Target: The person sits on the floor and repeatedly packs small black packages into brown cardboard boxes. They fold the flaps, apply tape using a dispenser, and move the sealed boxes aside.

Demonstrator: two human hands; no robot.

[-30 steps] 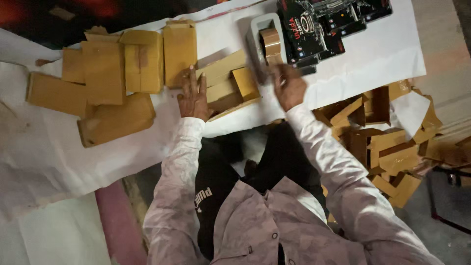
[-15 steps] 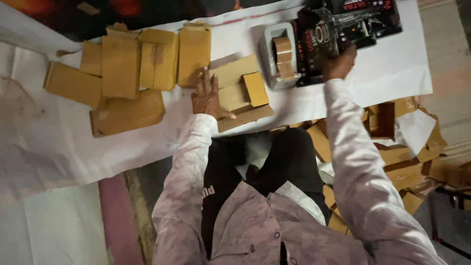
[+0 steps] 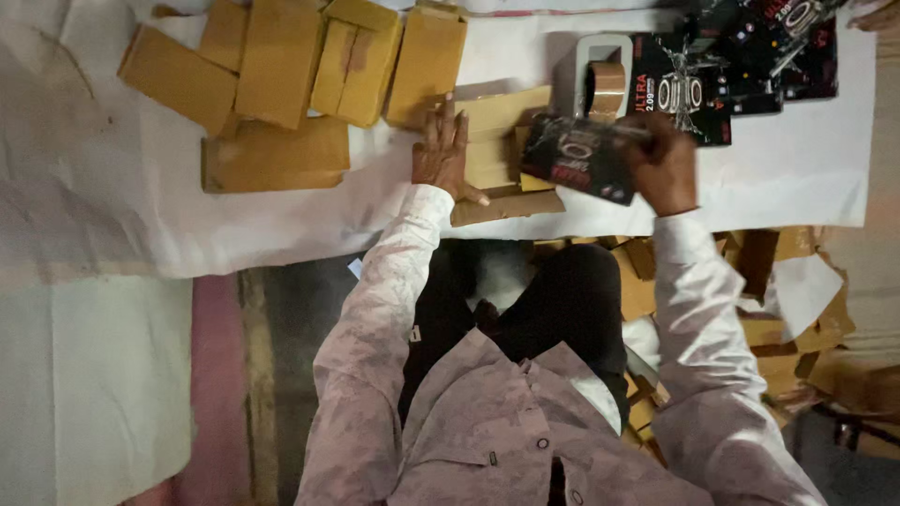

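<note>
My left hand (image 3: 442, 150) presses flat on an open brown cardboard box (image 3: 497, 141) lying at the front edge of the white-covered table (image 3: 769, 187). My right hand (image 3: 664, 167) grips a black printed product box (image 3: 579, 157) and holds it over the right part of the cardboard box. More black product boxes (image 3: 741, 56) lie in a pile at the back right. A grey tape dispenser (image 3: 600, 80) with a brown tape roll stands just behind the cardboard box.
Several sealed brown cardboard packets (image 3: 281, 75) lie on the table's left half. Folded cardboard blanks (image 3: 778, 309) are heaped on the floor to the right of my legs. A white sheet (image 3: 84, 375) covers the surface at the lower left.
My right hand reached to the pile of black boxes, took one, and brought it back over the cardboard box. My left hand stayed pressed on the cardboard box.
</note>
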